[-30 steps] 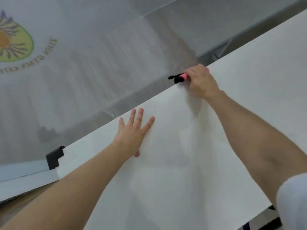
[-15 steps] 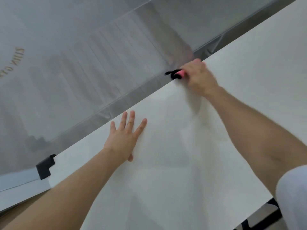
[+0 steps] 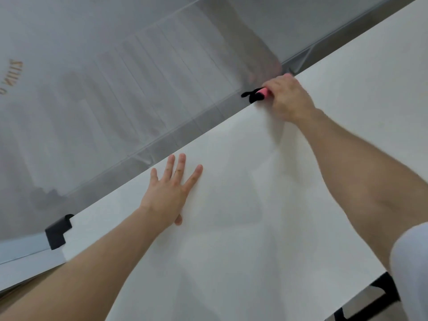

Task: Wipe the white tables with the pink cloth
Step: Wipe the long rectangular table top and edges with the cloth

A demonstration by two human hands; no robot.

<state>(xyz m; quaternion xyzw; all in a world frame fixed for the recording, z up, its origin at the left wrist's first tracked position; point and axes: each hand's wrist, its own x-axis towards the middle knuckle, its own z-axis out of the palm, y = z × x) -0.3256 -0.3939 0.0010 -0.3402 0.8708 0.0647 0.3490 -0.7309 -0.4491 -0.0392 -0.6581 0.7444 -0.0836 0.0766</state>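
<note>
right hand [image 3: 289,98] keeps the pink cloth [image 3: 264,92] gripped at the tabletop [image 3: 231,228] far edge (upper right); left hand [image 3: 169,193] stays flat, fingers [image 3: 182,163] spread. edge wiping likely continues.

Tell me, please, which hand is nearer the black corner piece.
Left. The left hand lies flat right of the black corner piece; the right hand, gripping the pink cloth, is farther along.

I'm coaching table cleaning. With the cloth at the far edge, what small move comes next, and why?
Probably slide the right hand, gripping the bunched pink cloth, along the far edge of the flat white table: the cloth sits right at that edge, and the left hand lies flat, bracing.
</note>
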